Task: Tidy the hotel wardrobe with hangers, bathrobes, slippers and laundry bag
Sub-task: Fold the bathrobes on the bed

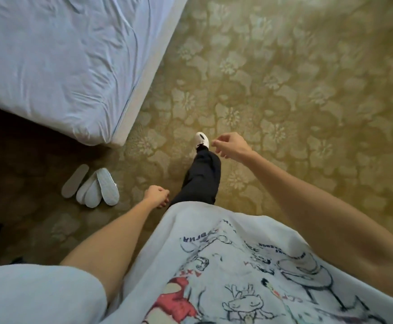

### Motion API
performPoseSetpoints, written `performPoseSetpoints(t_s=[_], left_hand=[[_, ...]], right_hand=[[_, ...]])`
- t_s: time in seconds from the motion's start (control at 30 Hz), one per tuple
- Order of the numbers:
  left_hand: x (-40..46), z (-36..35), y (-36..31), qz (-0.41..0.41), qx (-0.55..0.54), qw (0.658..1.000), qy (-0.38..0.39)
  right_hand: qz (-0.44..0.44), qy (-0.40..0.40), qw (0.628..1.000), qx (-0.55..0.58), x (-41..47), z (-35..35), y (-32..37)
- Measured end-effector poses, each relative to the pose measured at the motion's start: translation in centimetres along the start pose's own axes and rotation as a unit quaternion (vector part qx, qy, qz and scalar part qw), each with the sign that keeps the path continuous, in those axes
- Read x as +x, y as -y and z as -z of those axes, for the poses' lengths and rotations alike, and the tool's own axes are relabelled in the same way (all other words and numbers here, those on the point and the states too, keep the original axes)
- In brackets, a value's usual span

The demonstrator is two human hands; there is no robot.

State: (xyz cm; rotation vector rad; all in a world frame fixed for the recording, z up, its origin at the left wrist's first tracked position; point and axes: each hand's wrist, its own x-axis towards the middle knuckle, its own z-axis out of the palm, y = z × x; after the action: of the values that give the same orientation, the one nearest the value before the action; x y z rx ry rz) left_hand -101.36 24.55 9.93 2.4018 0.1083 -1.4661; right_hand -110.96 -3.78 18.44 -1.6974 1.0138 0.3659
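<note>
Several white hotel slippers (97,189) lie in a loose pile on the carpet, at the left, just below the corner of the bed. One flat grey sole (75,180) lies beside them. My left hand (157,195) hangs to the right of the pile with its fingers loosely curled, holding nothing. My right hand (231,145) is stretched further forward over the carpet, its fingers relaxed and empty. No hangers, bathrobes, laundry bag or wardrobe are in view.
A bed (57,61) with a wrinkled white sheet fills the upper left; its corner juts toward me. Patterned yellow-green carpet (296,90) covers the floor. My leg in dark trousers with a white shoe (201,139) steps forward. A dark shadowed area lies at the far left.
</note>
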Motion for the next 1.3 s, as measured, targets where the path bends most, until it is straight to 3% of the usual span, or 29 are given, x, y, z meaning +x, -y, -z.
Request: performPoseSetpoints(t_s=[0.17, 0.37, 0.6, 0.9, 1.13, 1.3], left_hand=[[5.4, 6.6, -9.7, 0.025, -0.019, 0.999, -0.003], [10.6, 12.2, -29.6, -0.060, -0.033, 0.998, 0.012], [14.8, 15.8, -51.9, -0.170, 0.021, 0.982, 0.073], [24.5, 22.5, -77.3, -0.172, 0.028, 0.983, 0.062], [29.8, 31.3, -88.7, -0.174, -0.022, 0.984, 0.014], [35.1, 37.0, -89.3, -0.072, -0.076, 0.994, 0.000]], right_hand=[[-0.007, 0.024, 0.998, -0.056, 10.3, 5.9, 7.2], [-0.055, 0.000, 0.995, -0.086, 19.1, 15.6, 11.7], [-0.136, -0.059, 0.988, -0.050, 27.8, 26.6, 13.3], [-0.169, -0.089, 0.982, 0.004, 45.8, 40.9, 20.8], [-0.081, -0.039, 0.994, -0.058, 59.3, 48.2, 35.8], [0.026, 0.025, 0.994, -0.107, 69.1, 49.1, 48.9]])
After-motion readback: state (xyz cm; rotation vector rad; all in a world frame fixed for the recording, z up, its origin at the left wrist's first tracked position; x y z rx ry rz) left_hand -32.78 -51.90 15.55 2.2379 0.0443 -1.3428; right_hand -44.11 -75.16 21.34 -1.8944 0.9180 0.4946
